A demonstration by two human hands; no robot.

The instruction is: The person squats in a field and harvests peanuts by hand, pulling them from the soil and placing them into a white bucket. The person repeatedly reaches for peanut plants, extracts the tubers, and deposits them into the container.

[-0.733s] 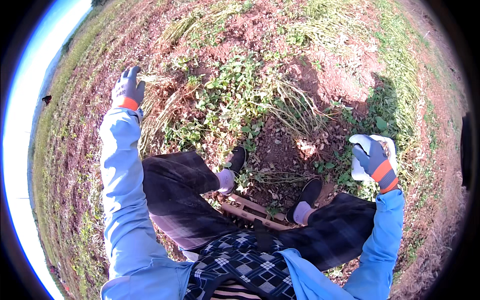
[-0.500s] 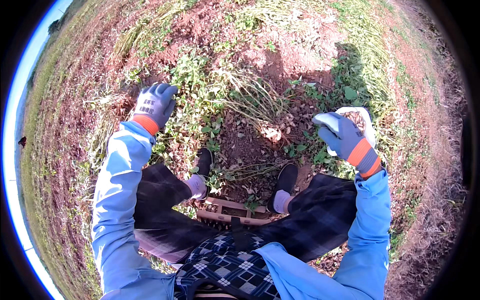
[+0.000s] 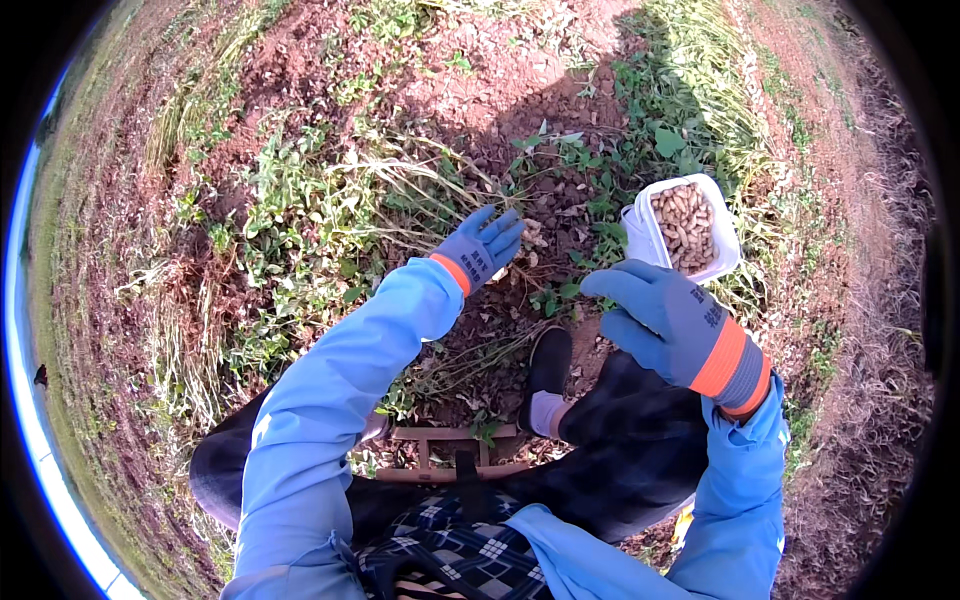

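Note:
My left hand [image 3: 482,248], in a grey glove with an orange cuff, is over the root end of a bundle of pulled peanut plants [image 3: 415,195]. Its fingers are spread, and some pale peanuts [image 3: 533,235] lie just beyond the fingertips. The palm side is hidden. My right hand [image 3: 665,320], gloved the same way, hovers in front of a white plastic bucket [image 3: 727,250] with its fingers stretched out and apart. No object shows between them. Many peanuts [image 3: 685,225] fill the bucket.
A brown frame [image 3: 420,434], perhaps a low stool, is between my legs, beside my dark shoe [image 3: 548,365]. Green leafy plants [image 3: 290,215] cover the ground at left. Dry stalks [image 3: 195,340] lie farther left, and a row of pulled plants [image 3: 705,75] runs along the far right.
My left hand has swung right from the leafy plants to the root end of the bundle. My right hand has drawn back toward me from the bucket, uncovering the peanuts. The view has shifted too.

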